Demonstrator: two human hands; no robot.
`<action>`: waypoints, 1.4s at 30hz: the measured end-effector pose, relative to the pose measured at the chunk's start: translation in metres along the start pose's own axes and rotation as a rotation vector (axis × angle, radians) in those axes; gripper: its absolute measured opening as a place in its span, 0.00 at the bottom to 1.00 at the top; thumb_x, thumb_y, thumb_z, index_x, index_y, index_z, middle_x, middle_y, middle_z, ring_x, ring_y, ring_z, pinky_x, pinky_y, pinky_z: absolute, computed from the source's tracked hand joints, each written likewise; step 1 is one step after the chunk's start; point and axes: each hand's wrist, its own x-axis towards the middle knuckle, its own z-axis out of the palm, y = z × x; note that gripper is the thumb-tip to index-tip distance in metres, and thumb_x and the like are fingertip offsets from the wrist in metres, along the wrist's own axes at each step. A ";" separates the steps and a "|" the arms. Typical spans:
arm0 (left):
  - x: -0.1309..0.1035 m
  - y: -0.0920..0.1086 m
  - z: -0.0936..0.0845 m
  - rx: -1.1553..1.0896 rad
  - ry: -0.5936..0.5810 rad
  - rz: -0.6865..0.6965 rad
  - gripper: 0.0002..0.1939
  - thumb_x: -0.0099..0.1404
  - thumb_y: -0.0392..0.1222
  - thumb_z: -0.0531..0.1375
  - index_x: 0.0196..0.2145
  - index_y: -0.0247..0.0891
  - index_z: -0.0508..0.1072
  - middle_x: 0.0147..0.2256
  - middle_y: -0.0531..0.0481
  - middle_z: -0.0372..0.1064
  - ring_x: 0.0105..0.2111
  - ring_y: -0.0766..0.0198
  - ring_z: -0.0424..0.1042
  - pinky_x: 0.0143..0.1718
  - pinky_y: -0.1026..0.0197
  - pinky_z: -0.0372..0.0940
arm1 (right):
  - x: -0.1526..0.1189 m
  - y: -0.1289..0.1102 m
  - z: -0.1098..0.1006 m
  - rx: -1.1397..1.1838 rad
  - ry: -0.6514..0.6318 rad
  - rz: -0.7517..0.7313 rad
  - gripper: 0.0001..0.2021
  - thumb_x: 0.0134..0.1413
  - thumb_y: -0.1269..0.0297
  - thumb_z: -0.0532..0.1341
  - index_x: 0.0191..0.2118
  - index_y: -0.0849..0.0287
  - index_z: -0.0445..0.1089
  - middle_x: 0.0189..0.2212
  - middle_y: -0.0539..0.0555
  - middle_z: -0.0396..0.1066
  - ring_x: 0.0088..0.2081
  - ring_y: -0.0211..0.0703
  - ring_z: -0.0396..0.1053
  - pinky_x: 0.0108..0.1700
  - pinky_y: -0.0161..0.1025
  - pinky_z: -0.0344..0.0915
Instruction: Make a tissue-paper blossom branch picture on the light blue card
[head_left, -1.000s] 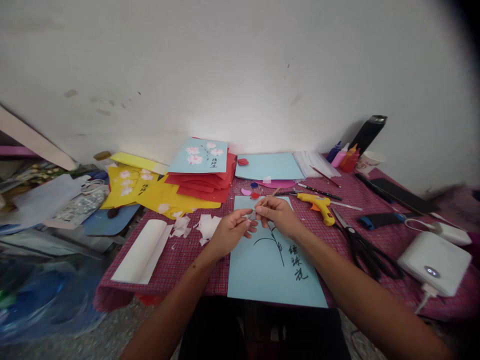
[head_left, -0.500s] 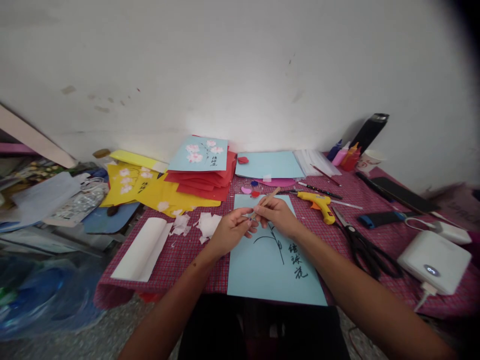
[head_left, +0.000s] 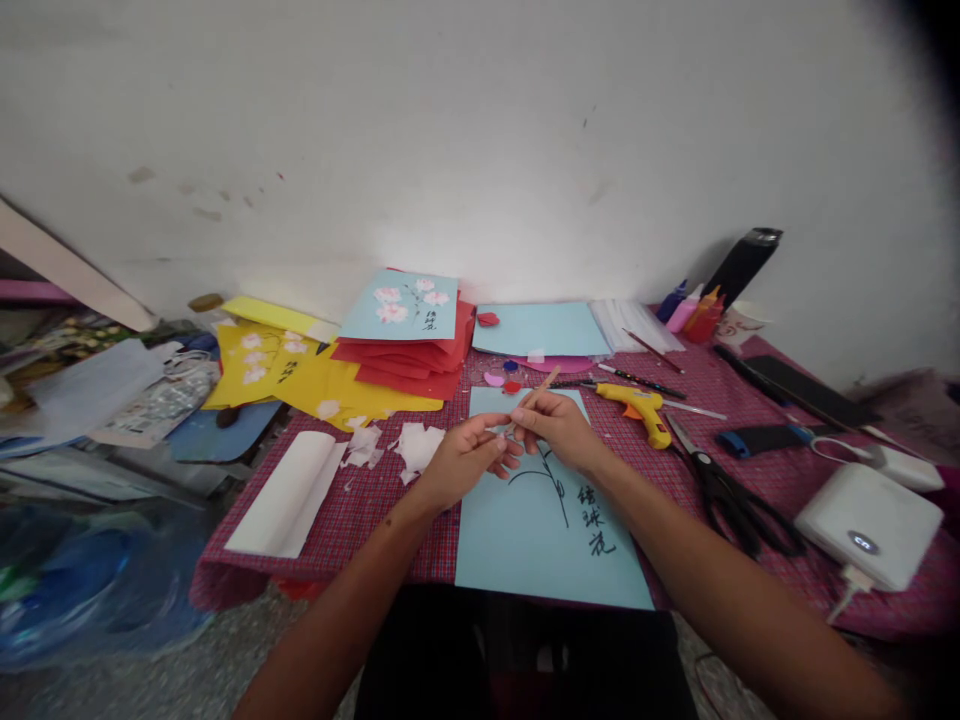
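A thin wooden stick (head_left: 544, 386) is pinched between the fingers of my right hand (head_left: 559, 428), its upper end pointing up and away. My left hand (head_left: 471, 458) meets it fingertip to fingertip, fingers curled together; whatever lies between them is too small to make out. Both hands are above a light blue sheet (head_left: 525, 545) with black painted branches and black characters. Small pink, blue and red paint spots (head_left: 511, 388) lie just beyond the hands. Torn white paper (head_left: 417, 448) rests left of my left hand.
Behind are red sheets (head_left: 420, 375) topped by a blossom painting, and yellow sheets (head_left: 337, 385). A folded white paper (head_left: 285, 495) lies left. To the right are a yellow glue gun (head_left: 637, 408), black scissors (head_left: 739, 500), paint bottles (head_left: 705, 315) and a white power bank (head_left: 870, 525).
The stick has tilted slightly and its upper end sits a little higher. Both hands stay nearly in place, and the view has shifted slightly.
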 end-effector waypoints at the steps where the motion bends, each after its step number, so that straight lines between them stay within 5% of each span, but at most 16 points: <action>1: 0.000 -0.001 -0.001 0.021 -0.002 0.011 0.23 0.63 0.47 0.62 0.54 0.36 0.67 0.36 0.44 0.74 0.33 0.61 0.74 0.32 0.60 0.68 | 0.000 0.000 0.000 -0.008 0.002 0.003 0.15 0.53 0.52 0.65 0.29 0.61 0.69 0.22 0.50 0.71 0.18 0.34 0.66 0.20 0.32 0.61; 9: 0.000 -0.002 -0.003 0.259 0.026 0.128 0.21 0.67 0.46 0.56 0.56 0.37 0.66 0.38 0.42 0.74 0.35 0.61 0.75 0.33 0.59 0.69 | 0.000 -0.002 0.004 -0.030 0.057 -0.026 0.17 0.53 0.51 0.65 0.25 0.60 0.68 0.22 0.50 0.70 0.17 0.33 0.64 0.20 0.33 0.60; 23: 0.010 0.014 -0.009 0.294 -0.038 0.061 0.20 0.67 0.46 0.56 0.53 0.33 0.66 0.36 0.43 0.73 0.33 0.61 0.75 0.32 0.59 0.70 | -0.002 -0.006 0.006 0.068 0.144 -0.059 0.16 0.53 0.52 0.65 0.26 0.60 0.68 0.21 0.50 0.70 0.17 0.34 0.64 0.20 0.34 0.59; 29: 0.017 0.020 -0.027 0.349 -0.036 0.033 0.20 0.66 0.46 0.57 0.51 0.32 0.67 0.38 0.41 0.74 0.33 0.61 0.75 0.33 0.59 0.70 | 0.001 -0.010 -0.001 0.174 0.333 -0.101 0.15 0.52 0.52 0.66 0.27 0.59 0.67 0.22 0.49 0.70 0.17 0.33 0.63 0.19 0.33 0.58; 33: 0.025 0.026 -0.040 0.667 0.093 0.073 0.18 0.67 0.43 0.52 0.52 0.34 0.68 0.40 0.42 0.76 0.34 0.61 0.75 0.36 0.58 0.69 | 0.004 -0.010 -0.007 0.218 0.415 -0.110 0.15 0.51 0.53 0.66 0.26 0.58 0.66 0.21 0.48 0.69 0.16 0.33 0.62 0.18 0.33 0.56; 37: 0.036 0.025 -0.045 1.065 0.083 0.225 0.17 0.67 0.40 0.51 0.49 0.37 0.73 0.43 0.44 0.76 0.42 0.58 0.74 0.44 0.58 0.66 | 0.006 -0.005 -0.007 0.184 0.403 -0.069 0.15 0.51 0.52 0.66 0.26 0.57 0.66 0.20 0.48 0.68 0.16 0.33 0.61 0.18 0.33 0.55; 42: 0.046 0.022 -0.045 1.154 0.071 0.296 0.17 0.68 0.41 0.50 0.48 0.39 0.75 0.45 0.46 0.76 0.43 0.58 0.74 0.45 0.59 0.65 | 0.007 -0.002 -0.007 0.170 0.398 -0.059 0.15 0.50 0.52 0.67 0.25 0.57 0.67 0.20 0.48 0.69 0.16 0.33 0.61 0.18 0.34 0.55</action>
